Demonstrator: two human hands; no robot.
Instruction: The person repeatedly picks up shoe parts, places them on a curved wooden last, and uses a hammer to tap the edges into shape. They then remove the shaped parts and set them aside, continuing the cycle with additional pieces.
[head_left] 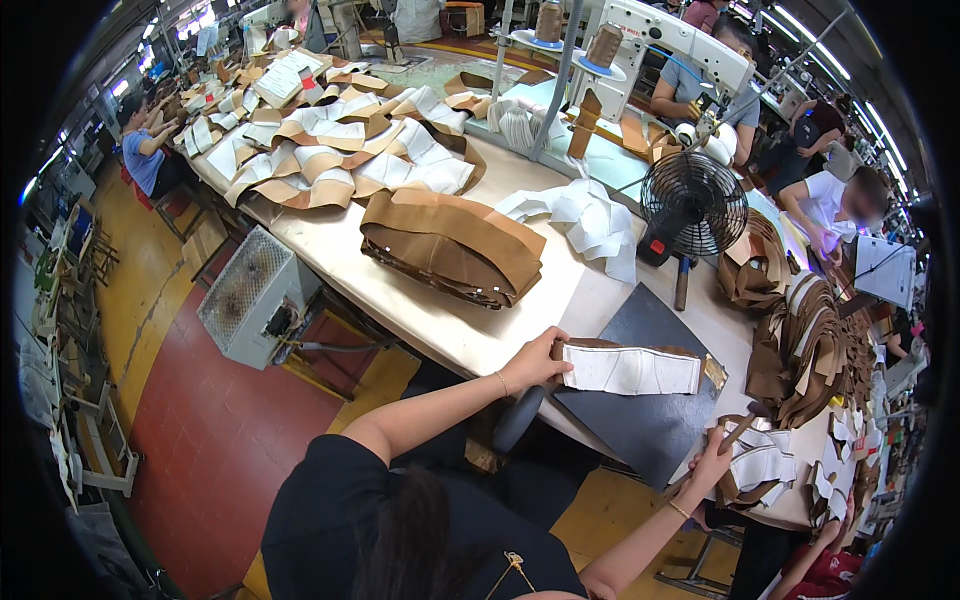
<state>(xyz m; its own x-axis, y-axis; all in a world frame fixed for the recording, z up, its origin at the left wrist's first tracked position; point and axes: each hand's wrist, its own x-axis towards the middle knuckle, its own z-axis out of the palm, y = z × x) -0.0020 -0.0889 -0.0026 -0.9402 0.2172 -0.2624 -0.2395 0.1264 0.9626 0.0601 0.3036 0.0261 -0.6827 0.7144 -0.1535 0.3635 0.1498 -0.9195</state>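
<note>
Above yellow flooring [150,250], on pale table [455,325], dark mat [650,430] beneath white panel [630,370].

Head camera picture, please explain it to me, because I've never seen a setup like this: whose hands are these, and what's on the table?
There is no robot here. A person wears a camera on the head, and it looks down at their two bare hands. Its wide fisheye lens makes straight edges bend toward the rim.

The left hand grips one end of a white-faced brown piece over a dark board. The right hand holds a hammer by its handle.

Elsewhere on the pale worktable are a bundle of curved brown strips, a heap of brown-and-white pieces and a black caged fan.
</note>
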